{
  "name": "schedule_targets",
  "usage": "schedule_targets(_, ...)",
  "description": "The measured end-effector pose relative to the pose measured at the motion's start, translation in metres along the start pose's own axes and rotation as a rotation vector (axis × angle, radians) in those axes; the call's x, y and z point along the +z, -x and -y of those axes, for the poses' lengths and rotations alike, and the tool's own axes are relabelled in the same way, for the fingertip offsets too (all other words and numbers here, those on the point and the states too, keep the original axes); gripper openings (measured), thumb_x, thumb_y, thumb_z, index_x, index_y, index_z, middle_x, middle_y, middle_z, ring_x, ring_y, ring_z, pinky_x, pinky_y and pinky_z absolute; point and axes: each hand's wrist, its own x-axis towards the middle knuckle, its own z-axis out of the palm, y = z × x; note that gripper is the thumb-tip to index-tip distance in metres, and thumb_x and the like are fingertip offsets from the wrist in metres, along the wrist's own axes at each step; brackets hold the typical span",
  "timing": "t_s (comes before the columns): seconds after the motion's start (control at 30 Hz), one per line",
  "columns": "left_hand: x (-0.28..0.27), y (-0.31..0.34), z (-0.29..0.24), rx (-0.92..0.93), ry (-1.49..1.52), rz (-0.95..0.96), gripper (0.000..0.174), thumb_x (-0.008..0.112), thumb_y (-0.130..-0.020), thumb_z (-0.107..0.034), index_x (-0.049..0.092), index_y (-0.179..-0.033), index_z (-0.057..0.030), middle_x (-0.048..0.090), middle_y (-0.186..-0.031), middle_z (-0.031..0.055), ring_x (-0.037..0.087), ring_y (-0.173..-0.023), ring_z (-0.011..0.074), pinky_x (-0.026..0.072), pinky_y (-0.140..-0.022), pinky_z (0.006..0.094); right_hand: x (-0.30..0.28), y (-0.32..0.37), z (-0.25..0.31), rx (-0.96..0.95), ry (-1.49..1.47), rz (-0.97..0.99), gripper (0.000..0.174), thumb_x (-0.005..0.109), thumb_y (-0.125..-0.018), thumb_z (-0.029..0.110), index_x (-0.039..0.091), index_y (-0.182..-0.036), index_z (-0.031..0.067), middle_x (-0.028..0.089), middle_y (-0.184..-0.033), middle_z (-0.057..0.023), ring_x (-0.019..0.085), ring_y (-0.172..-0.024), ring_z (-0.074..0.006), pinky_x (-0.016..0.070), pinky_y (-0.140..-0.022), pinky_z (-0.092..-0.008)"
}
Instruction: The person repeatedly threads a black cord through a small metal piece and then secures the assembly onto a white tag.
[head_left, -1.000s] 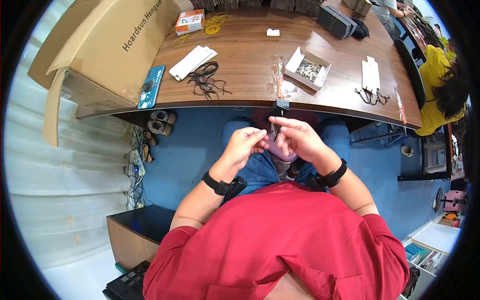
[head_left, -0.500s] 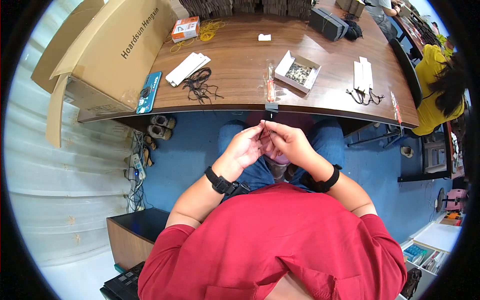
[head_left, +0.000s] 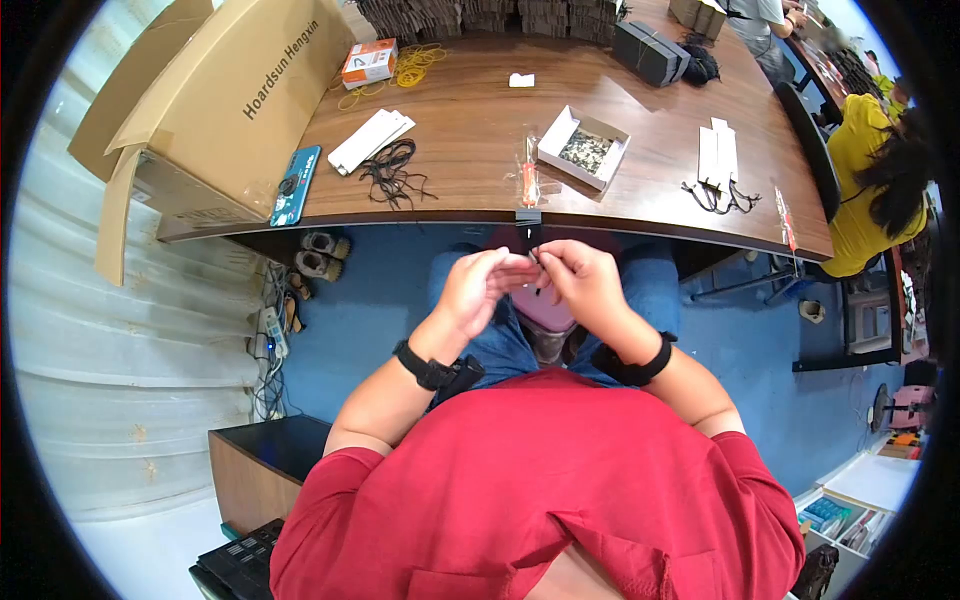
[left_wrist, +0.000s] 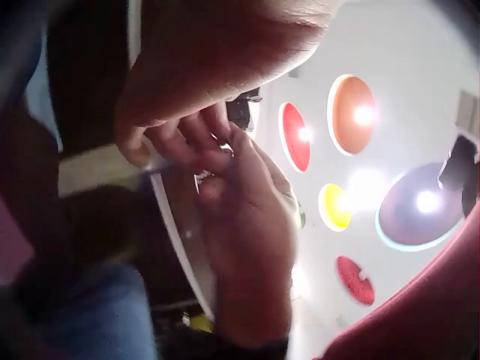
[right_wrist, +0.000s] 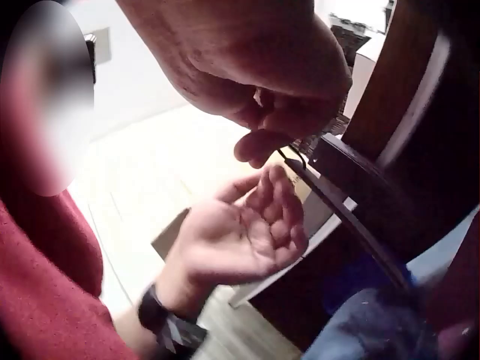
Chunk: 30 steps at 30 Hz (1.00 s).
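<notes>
Both hands meet over the lap, just in front of the table edge. My right hand (head_left: 583, 282) pinches a thin black cord (right_wrist: 298, 159) between thumb and fingers; a small loop of it shows below the fingertips in the right wrist view. My left hand (head_left: 475, 292) is beside it, palm turned up and fingers loosely bent, its fingertips right by the right hand's. In the left wrist view the right hand (left_wrist: 247, 217) overlaps the left fingers. A dark block-like piece (head_left: 528, 216) sits at the table edge just beyond the hands.
On the table (head_left: 450, 110) are a white box (head_left: 607, 181) of small parts, an orange-handled tool (head_left: 530, 185), white strips (head_left: 362, 138) with black cords (head_left: 395, 172), and more white strips (head_left: 716, 150). A large cardboard box (head_left: 225, 110) stands left. A person in yellow (head_left: 862, 180) sits at right.
The hands came together from apart and met at the fingertips; now the right hand has drawn slightly back with the cord, and the left fingers have loosened.
</notes>
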Motion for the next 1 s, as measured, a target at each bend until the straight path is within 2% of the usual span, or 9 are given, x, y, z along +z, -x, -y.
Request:
schedule_targets(0.1, 0.003, -0.001, 0.003, 0.367, -0.582, -0.074, 0.027, 0.055, -0.085, -0.006, 0.058, -0.11, 0.002, 0.06, -0.104, 0.0102, 0.057, -0.098, 0.0165, 0.0446, -0.086, 0.0299, -0.029, -0.006, 0.025, 0.337, -0.443, 0.25, 0.016, 0.053, -0.093, 0.013, 0.062, -0.097, 0.0, 0.061, -0.065, -0.0049, 0.051, -0.046, -0.0074, 0.0396, -0.043, -0.0183)
schedule_targets(0.2, 0.019, -0.003, -0.006, 0.472, -0.795, 0.231, 0.046, 0.059, -0.08, 0.001, 0.048, -0.125, -0.0008, 0.043, -0.126, 0.007, 0.044, -0.114, 0.0138, 0.0396, -0.094, 0.0301, -0.042, -0.012, 0.031, 0.377, -0.692, 0.307, 0.016, 0.053, -0.093, 0.014, 0.062, -0.096, 0.0001, 0.06, -0.065, -0.0046, 0.048, -0.043, -0.0072, 0.0373, -0.042, -0.017)
schedule_targets(0.33, 0.031, -0.008, 0.01, 0.16, -0.403, 0.308, 0.044, 0.067, -0.078, -0.006, 0.052, -0.118, 0.0004, 0.052, -0.106, 0.0051, 0.052, -0.1, 0.0149, 0.0417, -0.089, 0.0269, -0.056, -0.013, 0.038, 0.41, -0.862, 0.436, 0.016, 0.054, -0.092, 0.013, 0.062, -0.093, -0.0003, 0.06, -0.065, -0.0038, 0.052, -0.048, -0.0083, 0.0402, -0.044, -0.0185)
schedule_targets(0.43, 0.024, -0.012, 0.013, 0.16, -0.503, 0.299, 0.036, 0.07, -0.078, -0.007, 0.057, -0.11, 0.0028, 0.05, -0.102, 0.0013, 0.051, -0.095, 0.0115, 0.0415, -0.085, 0.0245, -0.057, -0.008, 0.04, 0.06, 0.07, 0.042, 0.009, 0.059, -0.087, 0.009, 0.064, -0.089, 0.002, 0.063, -0.069, -0.0056, 0.06, -0.057, -0.0145, 0.0464, -0.051, -0.0234)
schedule_targets(0.5, 0.024, -0.012, 0.014, 0.353, -0.82, 0.194, 0.034, 0.072, -0.076, -0.008, 0.059, -0.106, 0.0029, 0.049, -0.098, 0.002, 0.051, -0.092, 0.0118, 0.0422, -0.082, 0.0252, -0.063, -0.011, 0.029, -0.498, 0.637, -0.42, 0.009, 0.064, -0.079, 0.004, 0.064, -0.087, 0.0062, 0.064, -0.078, -0.0106, 0.063, -0.066, -0.0248, 0.0496, -0.057, -0.0286)
schedule_targets(0.77, 0.046, 0.002, -0.034, 0.69, -1.434, -0.116, 0.037, 0.073, -0.07, -0.012, 0.063, -0.104, -0.0048, 0.053, -0.093, 0.011, 0.056, -0.083, 0.0269, 0.0477, -0.073, 0.0329, -0.081, 0.02, 0.024, 0.002, 0.014, -0.262, 0.007, 0.055, -0.089, 0.007, 0.059, -0.088, 0.002, 0.061, -0.077, -0.0048, 0.061, -0.064, -0.0093, 0.0456, -0.054, -0.023)
schedule_targets(0.83, 0.051, 0.003, -0.037, 0.741, -1.554, -0.064, 0.038, 0.072, -0.068, -0.01, 0.064, -0.105, -0.0036, 0.053, -0.091, 0.0117, 0.057, -0.081, 0.0284, 0.048, -0.071, 0.0345, -0.084, 0.023, 0.019, 0.173, -0.196, -0.202, 0.008, 0.054, -0.089, 0.008, 0.057, -0.093, 0.0015, 0.062, -0.084, -0.0072, 0.063, -0.073, -0.0154, 0.048, -0.061, -0.0268)
schedule_targets(0.93, 0.055, -0.002, -0.03, 0.768, -1.716, 0.096, 0.041, 0.07, -0.066, -0.008, 0.062, -0.106, -0.0037, 0.054, -0.089, 0.011, 0.057, -0.078, 0.0284, 0.0472, -0.066, 0.0365, -0.089, 0.02, 0.025, -0.286, 1.027, -0.439, 0.027, 0.061, -0.08, 0.008, 0.056, -0.105, -0.0005, 0.061, -0.1, -0.0186, 0.057, -0.102, -0.0323, 0.0457, -0.087, -0.0392)
schedule_targets(1.0, 0.064, -0.005, -0.026, 0.809, -1.739, 0.221, 0.047, 0.07, -0.065, -0.009, 0.059, -0.109, -0.0036, 0.054, -0.087, 0.0107, 0.057, -0.079, 0.0284, 0.0464, -0.069, 0.038, -0.091, 0.018, 0.029, -0.272, 0.669, -0.175, 0.036, 0.063, -0.08, 0.01, 0.053, -0.114, -0.001, 0.061, -0.104, -0.0196, 0.058, -0.1, -0.0317, 0.0462, -0.087, -0.0377)
